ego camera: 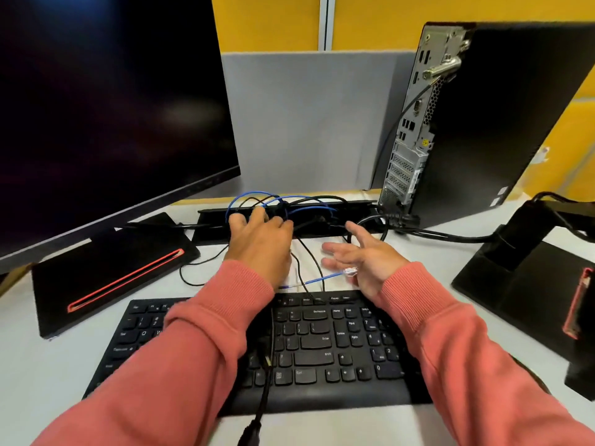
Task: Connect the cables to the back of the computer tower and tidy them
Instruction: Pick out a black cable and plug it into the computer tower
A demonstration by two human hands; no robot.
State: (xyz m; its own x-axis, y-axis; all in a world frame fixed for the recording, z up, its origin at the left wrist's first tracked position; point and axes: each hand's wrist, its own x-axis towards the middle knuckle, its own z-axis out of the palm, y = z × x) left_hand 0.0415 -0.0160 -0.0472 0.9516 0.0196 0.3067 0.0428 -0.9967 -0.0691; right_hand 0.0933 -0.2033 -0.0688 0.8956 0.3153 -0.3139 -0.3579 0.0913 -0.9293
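Note:
The black computer tower (502, 117) stands at the back right, its metal rear panel (406, 149) turned toward the left. A tangle of blue and black cables (299, 204) lies over a black slot at the desk's rear. My left hand (260, 243) reaches onto this tangle with its fingers spread on the cables. My right hand (363, 255) hovers palm-left with fingers apart. A blue network cable with a clear plug (350, 271) lies right at the heel of that palm. A thick black cable (265, 375) runs across the keyboard toward me.
A black keyboard (322, 346) lies under my forearms. A large dark monitor (106, 107) and its flat base (106, 272) fill the left. A second monitor stand (528, 278) sits at the right. A grey partition (306, 117) closes the back.

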